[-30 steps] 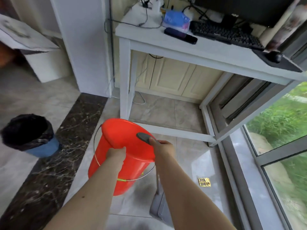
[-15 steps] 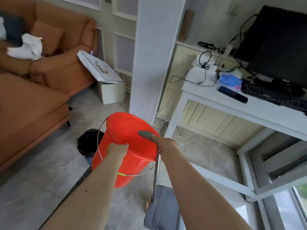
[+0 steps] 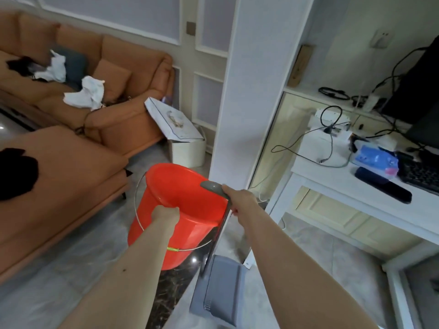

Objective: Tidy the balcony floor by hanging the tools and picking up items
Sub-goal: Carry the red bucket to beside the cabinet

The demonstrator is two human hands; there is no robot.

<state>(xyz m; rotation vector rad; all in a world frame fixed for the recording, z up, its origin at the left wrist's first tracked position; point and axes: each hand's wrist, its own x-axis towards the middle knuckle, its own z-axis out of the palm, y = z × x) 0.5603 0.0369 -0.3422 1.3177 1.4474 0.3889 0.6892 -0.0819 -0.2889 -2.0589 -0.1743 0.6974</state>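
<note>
An orange-red plastic bucket (image 3: 187, 200) with a thin wire bail hangs in front of me, held off the floor. My left hand (image 3: 165, 216) grips its near rim. My right hand (image 3: 240, 198) grips the grey top of a long-handled dustpan (image 3: 217, 288), whose pole runs down beside the bucket to a grey pan hanging just above the floor. The bucket's inside looks empty.
An orange sofa (image 3: 71, 148) with white cloths fills the left. A white bin (image 3: 187, 150) under a paper bag stands by a white pillar (image 3: 249, 91). To the right a white desk (image 3: 356, 186) carries cables, a keyboard and a monitor. Grey tiled floor lies below.
The view has swung left from the desk and window toward the sofa. Both hands keep the same hold on the bucket and the dustpan. The black-lined bin has left the view.
</note>
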